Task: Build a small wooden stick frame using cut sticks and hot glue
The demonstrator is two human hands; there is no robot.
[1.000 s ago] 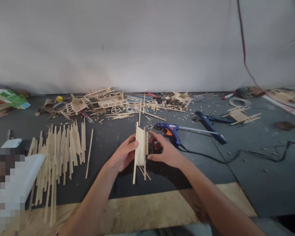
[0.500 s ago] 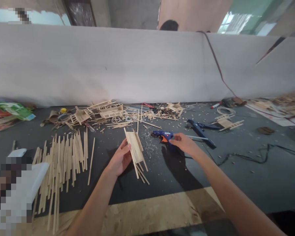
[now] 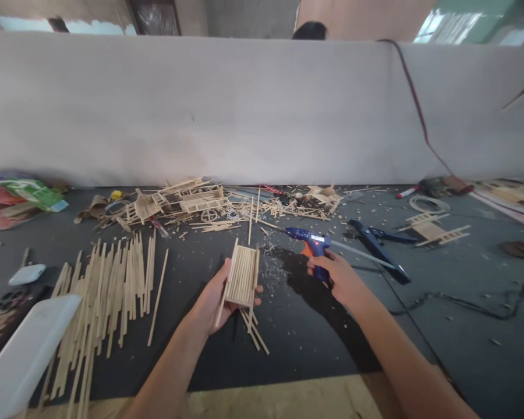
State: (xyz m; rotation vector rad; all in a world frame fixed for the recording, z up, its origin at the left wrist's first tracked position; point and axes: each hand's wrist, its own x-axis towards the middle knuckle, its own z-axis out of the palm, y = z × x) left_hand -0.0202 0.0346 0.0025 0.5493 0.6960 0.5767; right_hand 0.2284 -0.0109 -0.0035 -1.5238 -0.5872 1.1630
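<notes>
Left hand (image 3: 218, 298) palm-up, fingers cupping stick panel (image 3: 241, 276); right hand (image 3: 338, 276), right of panel, fist-gripping glue gun (image 3: 311, 242).

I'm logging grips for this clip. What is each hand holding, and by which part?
The left hand holds a flat panel of glued wooden sticks from beneath, by its lower edge. The right hand grips a blue and orange glue gun by its handle.

The stick panel (image 3: 241, 274) in the left hand (image 3: 213, 301) is pale, bare wood with a matt, unvarnished look. The glue gun (image 3: 311, 244) in the right hand (image 3: 338, 277) is glossy blue plastic with an orange trigger. Left of the panel, loose sticks (image 3: 109, 285) are the same raw wood. The tabletop (image 3: 192, 361) wears a matt dark covering, with rough chipboard at its near edge.
</notes>
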